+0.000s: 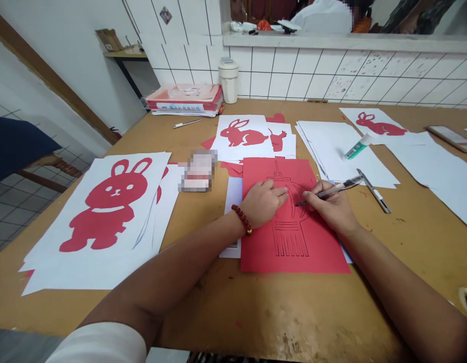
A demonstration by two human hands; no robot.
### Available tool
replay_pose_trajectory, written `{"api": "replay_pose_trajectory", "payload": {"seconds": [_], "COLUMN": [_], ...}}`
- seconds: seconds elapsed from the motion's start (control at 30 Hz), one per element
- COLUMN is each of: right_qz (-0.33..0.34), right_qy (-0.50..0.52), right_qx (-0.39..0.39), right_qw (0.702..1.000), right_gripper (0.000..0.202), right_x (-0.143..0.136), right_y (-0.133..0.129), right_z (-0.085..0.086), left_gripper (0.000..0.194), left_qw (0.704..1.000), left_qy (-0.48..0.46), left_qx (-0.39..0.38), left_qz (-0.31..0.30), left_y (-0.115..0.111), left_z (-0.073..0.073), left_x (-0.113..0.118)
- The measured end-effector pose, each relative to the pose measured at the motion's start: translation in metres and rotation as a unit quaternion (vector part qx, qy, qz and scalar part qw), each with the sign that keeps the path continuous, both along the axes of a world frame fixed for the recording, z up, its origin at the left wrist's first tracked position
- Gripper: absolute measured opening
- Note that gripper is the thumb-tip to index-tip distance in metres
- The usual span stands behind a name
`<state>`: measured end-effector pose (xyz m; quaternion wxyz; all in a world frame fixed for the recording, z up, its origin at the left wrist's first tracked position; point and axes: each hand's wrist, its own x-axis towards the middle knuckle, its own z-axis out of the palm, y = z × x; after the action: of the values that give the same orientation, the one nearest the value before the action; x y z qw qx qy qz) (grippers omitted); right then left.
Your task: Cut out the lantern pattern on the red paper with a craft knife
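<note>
The red sheet (290, 237), drawn with a tasselled lantern, lies on the table (226, 302) in front of the person, with some white paper (232, 242) showing from under it. It looks light, limp and quick to crease or tear, and likely to slide if not pressed down; its plain lower corners, away from the drawn lines, seem the best place to take hold. The left hand (264, 204) rests flat on it, fingers extended and gripping nothing, while the right hand (334, 209) pinches a slim pen (332, 190), its tip at the drawing. Just beyond the right hand, a slim metal tool (373, 190) and a glue stick (357, 146) crowd that side; rabbit cut-outs on white lie to the left (118, 194) and ahead (244, 136), and a blurred block (198, 171) sits near the sheet's upper left, narrowing the free room there.
</note>
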<state>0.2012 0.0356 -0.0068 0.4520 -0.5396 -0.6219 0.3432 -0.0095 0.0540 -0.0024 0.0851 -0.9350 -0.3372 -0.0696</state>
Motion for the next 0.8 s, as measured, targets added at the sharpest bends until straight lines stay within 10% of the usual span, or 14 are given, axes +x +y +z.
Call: {"api": "replay_pose_trajectory", "payload": {"seconds": [0.8], "right_qz": [0.018], "right_qy": [-0.006], "right_qx": [0.013], "right_qw": [1.000], "right_gripper": [0.027], "right_x": [0.0007], "right_y": [0.0002], "right_z": [0.0006], "left_gripper": [0.031], "left_qw": [1.000], "left_qy": [-0.003], "left_qx": [0.004], "left_qz": [-0.006], "left_y": [0.0017], "left_z": [-0.0026], "left_x": [-0.0009]}}
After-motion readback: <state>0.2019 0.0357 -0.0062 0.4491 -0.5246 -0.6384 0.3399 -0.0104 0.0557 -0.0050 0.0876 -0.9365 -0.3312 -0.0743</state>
